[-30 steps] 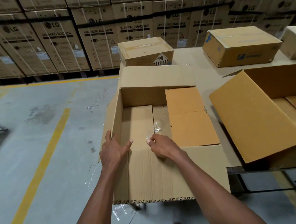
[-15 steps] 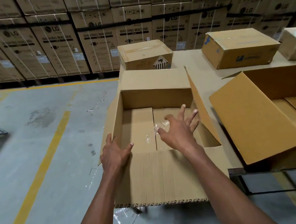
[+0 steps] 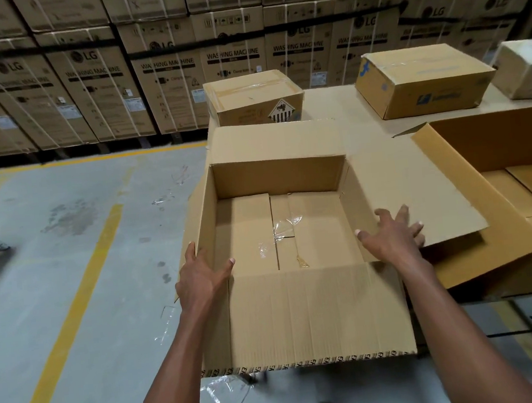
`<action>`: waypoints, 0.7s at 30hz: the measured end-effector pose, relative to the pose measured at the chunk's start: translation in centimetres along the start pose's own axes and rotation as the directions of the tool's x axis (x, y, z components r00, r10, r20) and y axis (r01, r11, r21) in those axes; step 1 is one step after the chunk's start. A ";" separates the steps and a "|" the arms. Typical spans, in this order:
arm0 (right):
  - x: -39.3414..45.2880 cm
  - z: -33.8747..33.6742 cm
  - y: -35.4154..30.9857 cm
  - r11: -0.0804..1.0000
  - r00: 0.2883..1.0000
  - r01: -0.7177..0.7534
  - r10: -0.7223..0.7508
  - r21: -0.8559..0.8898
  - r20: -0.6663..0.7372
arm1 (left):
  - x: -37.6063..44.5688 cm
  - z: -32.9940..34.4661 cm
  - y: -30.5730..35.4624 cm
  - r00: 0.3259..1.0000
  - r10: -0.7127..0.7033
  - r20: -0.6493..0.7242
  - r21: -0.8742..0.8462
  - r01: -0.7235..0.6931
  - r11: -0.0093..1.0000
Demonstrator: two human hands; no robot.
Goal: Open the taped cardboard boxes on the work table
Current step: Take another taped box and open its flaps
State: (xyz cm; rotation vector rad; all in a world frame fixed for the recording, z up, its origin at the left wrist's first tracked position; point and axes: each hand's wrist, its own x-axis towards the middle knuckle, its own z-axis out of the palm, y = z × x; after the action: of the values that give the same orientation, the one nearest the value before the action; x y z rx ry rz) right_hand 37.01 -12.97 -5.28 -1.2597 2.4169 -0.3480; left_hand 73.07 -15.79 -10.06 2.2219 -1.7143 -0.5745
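We stand at the near left corner of the work table, looking down into an open cardboard box set at that corner. All four of its flaps are folded outward: the near flap hangs toward us over the table edge, the far flap lies back, the right flap is spread flat over a neighbouring box. Inside we see only the bottom flaps and scraps of clear tape stuck along the centre seam.

Our left hand clamps the box's left wall near the front corner, thumb inside, fingers outside. Our right hand lies open, fingers spread, pressing on the right flap near the box's right wall; it grips nothing.

To the right, a second open box sits partly under that flap, its own flaps splayed. At the back of the table stand three closed boxes: one with a hazard diamond label just behind the open box, tape across its top; a wider box with blue markings well to the right, also taped; a pale box cut by the frame edge.

Beyond the table, stacked washing machine cartons line the wall. Yellow floor lines run over grey concrete, with tape scraps lying below the table edge.
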 end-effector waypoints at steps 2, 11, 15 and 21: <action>0.0 0.6 0.5 1.000 0.999 -0.001 0.002 -0.013 0.038 | 0.0 0.0 0.1 1.000 -0.009 0.001 -0.003 0.009 1.000; -0.3 2.2 0.8 0.998 0.998 0.035 -0.032 -0.056 0.057 | -0.5 -0.3 -1.0 0.999 -0.044 -0.028 -0.044 0.043 0.998; -0.7 2.7 0.7 0.998 0.996 0.064 -0.062 -0.023 0.065 | -0.6 -0.9 -2.7 0.998 -0.040 -0.043 -0.061 0.037 0.997; -1.5 3.3 1.0 0.991 0.993 0.114 -0.116 0.072 0.034 | -1.0 -1.2 -3.2 0.999 -0.023 -0.035 -0.100 0.019 0.995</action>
State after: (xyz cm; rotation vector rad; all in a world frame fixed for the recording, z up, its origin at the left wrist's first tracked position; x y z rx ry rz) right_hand 38.59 -11.29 -8.24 -1.3657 2.2859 -0.4336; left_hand 76.18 -14.02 -10.30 2.1700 -1.6102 -0.6079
